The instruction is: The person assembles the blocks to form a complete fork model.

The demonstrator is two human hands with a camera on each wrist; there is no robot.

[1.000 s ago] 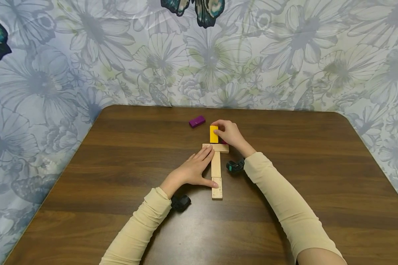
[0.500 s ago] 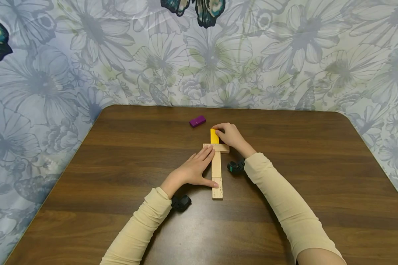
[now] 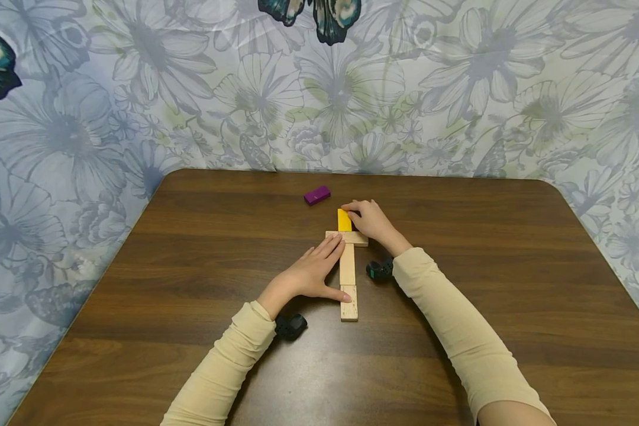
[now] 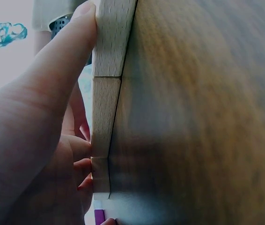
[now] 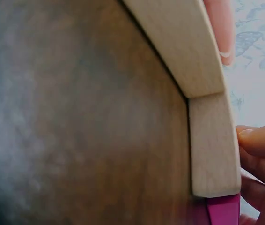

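Plain wooden blocks lie in a T shape on the table. One block [image 3: 357, 239] runs crosswise, and two more, a middle block [image 3: 347, 264] and a near block [image 3: 349, 312], line up toward me. My left hand [image 3: 307, 277] is spread over them, its fingertips on the crosswise block and its thumb on the near block. Beyond the crosswise block is a yellow block [image 3: 344, 220], pinched between thumb and finger of my right hand [image 3: 371, 220]. A magenta block [image 5: 224, 210] shows beside the crosswise block in the right wrist view; my right hand hides it in the head view.
A purple block [image 3: 317, 195] lies loose toward the far side of the brown wooden table [image 3: 191, 284]. Behind the table's far edge hangs a flower-patterned cloth [image 3: 341, 106]. Each wrist wears a dark camera.
The yellow block's far end has come down and toward me, and my right hand has moved slightly the same way with it. My left hand and the plain blocks stay in place.
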